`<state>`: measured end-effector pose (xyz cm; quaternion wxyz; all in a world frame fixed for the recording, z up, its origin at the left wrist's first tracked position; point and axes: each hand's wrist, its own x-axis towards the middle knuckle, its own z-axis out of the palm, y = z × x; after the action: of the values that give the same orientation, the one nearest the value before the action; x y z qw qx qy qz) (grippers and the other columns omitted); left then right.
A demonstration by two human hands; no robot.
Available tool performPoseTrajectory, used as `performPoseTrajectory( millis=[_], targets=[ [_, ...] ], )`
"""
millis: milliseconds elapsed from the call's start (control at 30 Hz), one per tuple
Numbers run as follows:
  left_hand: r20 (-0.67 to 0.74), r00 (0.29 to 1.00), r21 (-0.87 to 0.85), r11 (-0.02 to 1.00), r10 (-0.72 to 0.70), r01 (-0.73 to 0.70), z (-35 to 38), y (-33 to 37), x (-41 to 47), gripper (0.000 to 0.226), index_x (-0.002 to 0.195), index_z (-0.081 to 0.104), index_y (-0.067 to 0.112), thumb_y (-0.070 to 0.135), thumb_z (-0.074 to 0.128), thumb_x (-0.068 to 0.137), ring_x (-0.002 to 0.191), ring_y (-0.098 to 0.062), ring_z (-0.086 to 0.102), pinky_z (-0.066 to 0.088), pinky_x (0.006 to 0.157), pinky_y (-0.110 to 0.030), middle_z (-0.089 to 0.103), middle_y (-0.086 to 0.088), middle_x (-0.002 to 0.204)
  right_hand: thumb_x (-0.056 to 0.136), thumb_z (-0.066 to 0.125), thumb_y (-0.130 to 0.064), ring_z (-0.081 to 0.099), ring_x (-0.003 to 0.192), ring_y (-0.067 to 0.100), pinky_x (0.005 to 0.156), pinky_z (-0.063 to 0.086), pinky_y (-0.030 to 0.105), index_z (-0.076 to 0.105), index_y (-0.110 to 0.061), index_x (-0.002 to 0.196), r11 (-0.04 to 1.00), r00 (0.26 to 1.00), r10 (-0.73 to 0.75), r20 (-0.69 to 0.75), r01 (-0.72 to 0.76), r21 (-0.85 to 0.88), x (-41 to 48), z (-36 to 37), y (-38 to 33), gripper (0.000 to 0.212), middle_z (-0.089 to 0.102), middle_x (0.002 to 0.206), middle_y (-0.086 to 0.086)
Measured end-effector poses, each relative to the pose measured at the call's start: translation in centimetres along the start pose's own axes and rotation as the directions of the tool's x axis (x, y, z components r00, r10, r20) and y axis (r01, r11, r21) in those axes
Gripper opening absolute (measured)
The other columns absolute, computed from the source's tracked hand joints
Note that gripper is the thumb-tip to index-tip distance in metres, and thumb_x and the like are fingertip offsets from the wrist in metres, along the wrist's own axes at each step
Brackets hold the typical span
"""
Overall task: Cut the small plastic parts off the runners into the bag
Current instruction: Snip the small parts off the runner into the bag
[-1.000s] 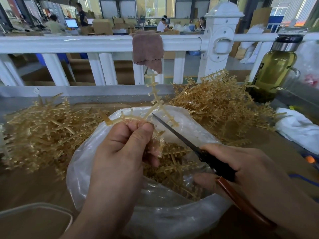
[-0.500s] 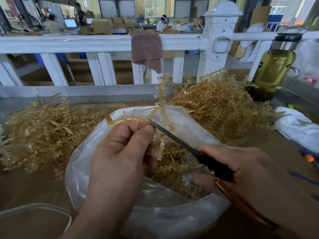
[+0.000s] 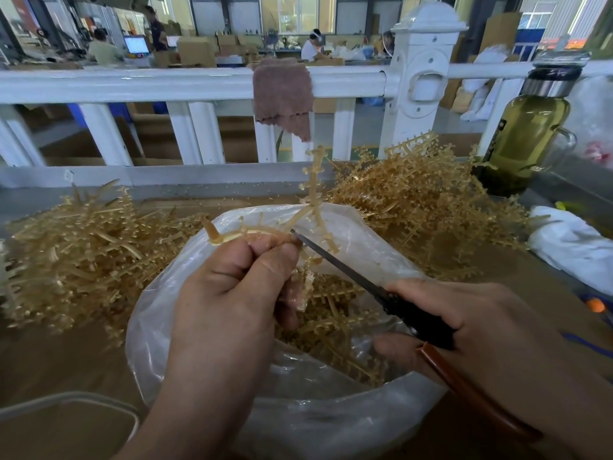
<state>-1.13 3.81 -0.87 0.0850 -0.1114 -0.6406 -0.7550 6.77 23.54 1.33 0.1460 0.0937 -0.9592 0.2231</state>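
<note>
The blade tip sits right against the left hand's fingertips, where they pinch the runner. A slip or an extra push toward them would likely nick skin. The runner looks thin and bendy, so it could flex away from the edge and leave a part half cut, or a freed part could spring past the bag instead of dropping in.

The left fingers are curled tight round the runner, which rises beyond them over the bag's mouth. The right hand is clenched round the blade's dark grip.

Counted: one held runner, one blade, one bag below both hands, two piles beyond the fingers — a left heap and a right heap — one bottle, one cloth.
</note>
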Motion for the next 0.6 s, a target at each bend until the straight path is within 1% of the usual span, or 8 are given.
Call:
performPoseTrajectory(
  millis=[100, 167, 233, 300, 400, 500, 600],
  targets=[
    [-0.004, 1.0, 0.02, 1.0, 0.018, -0.017, -0.04, -0.01, -0.07, 0.019, 0.072, 0.076, 0.023, 0.017, 0.07, 0.09, 0.052, -0.006, 0.057, 0.048, 0.044, -0.022, 0.067, 0.005, 0.064, 0.078, 0.057, -0.073, 0.063, 0.073, 0.001, 0.067, 0.047, 0.023, 0.07, -0.035, 0.098, 1.0, 1.0, -0.012, 0.002, 0.012, -0.024, -0.01, 0.06, 0.26, 0.045, 0.068, 0.079, -0.018],
    [-0.016, 1.0, 0.042, 0.999, 0.027, -0.026, 0.03, 0.13, -0.18, 0.019, 0.074, 0.076, 0.022, 0.017, 0.07, 0.091, 0.051, -0.005, 0.058, 0.049, 0.044, -0.022, 0.067, 0.006, 0.062, 0.077, 0.052, -0.073, 0.064, 0.07, 0.002, 0.064, 0.047, 0.027, 0.071, -0.031, 0.096, 1.0, 1.0, -0.017, -0.009, 0.017, -0.025, 0.05, 0.05, 0.25, 0.049, 0.07, 0.079, -0.016],
    [-0.022, 1.0, 0.04, 0.999, 0.017, -0.016, 0.01, 0.13, -0.13, 0.019, 0.073, 0.076, 0.022, 0.016, 0.07, 0.091, 0.05, -0.005, 0.058, 0.05, 0.043, -0.022, 0.066, 0.005, 0.061, 0.077, 0.052, -0.071, 0.063, 0.066, 0.002, 0.063, 0.047, 0.026, 0.072, -0.028, 0.091, 0.999, 0.999, -0.035, -0.011, 0.034, -0.024, 0.04, -0.01, 0.2, 0.05, 0.069, 0.076, -0.015],
    [0.002, 1.0, 0.02, 1.0, -0.011, 0.011, -0.01, 0.08, 0.06, 0.022, 0.072, 0.076, 0.023, 0.016, 0.069, 0.091, 0.051, -0.007, 0.056, 0.048, 0.044, -0.023, 0.063, 0.005, 0.06, 0.078, 0.051, -0.07, 0.062, 0.065, 0.003, 0.062, 0.046, 0.026, 0.072, -0.025, 0.089, 0.999, 0.999, -0.038, -0.001, 0.038, -0.02, 0.12, -0.11, 0.11, 0.051, 0.068, 0.073, -0.014],
    [0.014, 0.999, 0.019, 0.999, -0.029, 0.029, -0.19, -0.09, 0.21, 0.028, 0.067, 0.074, 0.027, 0.015, 0.068, 0.092, 0.054, -0.007, 0.057, 0.047, 0.046, -0.022, 0.066, 0.005, 0.063, 0.081, 0.053, -0.069, 0.06, 0.063, 0.005, 0.059, 0.045, 0.024, 0.071, -0.021, 0.086, 0.998, 0.999, -0.053, 0.013, 0.053, -0.02, 0.27, -0.21, 0.2, 0.051, 0.065, 0.069, -0.012],
    [0.004, 0.999, 0.039, 0.999, -0.039, 0.038, -0.36, -0.09, 0.06, 0.023, 0.07, 0.075, 0.026, 0.018, 0.07, 0.092, 0.054, -0.007, 0.058, 0.048, 0.046, -0.022, 0.066, 0.005, 0.064, 0.081, 0.053, -0.068, 0.058, 0.064, 0.006, 0.062, 0.044, 0.021, 0.069, -0.022, 0.083, 0.997, 0.997, -0.063, 0.036, 0.065, -0.05, 0.23, -0.28, 0.23, 0.049, 0.062, 0.066, -0.013],
    [0.001, 0.997, 0.046, 0.996, -0.075, 0.075, -0.43, -0.07, 0.09, 0.019, 0.074, 0.076, 0.023, 0.019, 0.07, 0.091, 0.052, -0.006, 0.057, 0.048, 0.046, -0.023, 0.063, 0.008, 0.061, 0.083, 0.052, -0.067, 0.056, 0.063, 0.006, 0.06, 0.04, 0.016, 0.067, -0.021, 0.08, 0.995, 0.997, -0.07, 0.044, 0.073, -0.067, 0.26, -0.28, 0.25, 0.049, 0.059, 0.064, -0.013]
  ],
)
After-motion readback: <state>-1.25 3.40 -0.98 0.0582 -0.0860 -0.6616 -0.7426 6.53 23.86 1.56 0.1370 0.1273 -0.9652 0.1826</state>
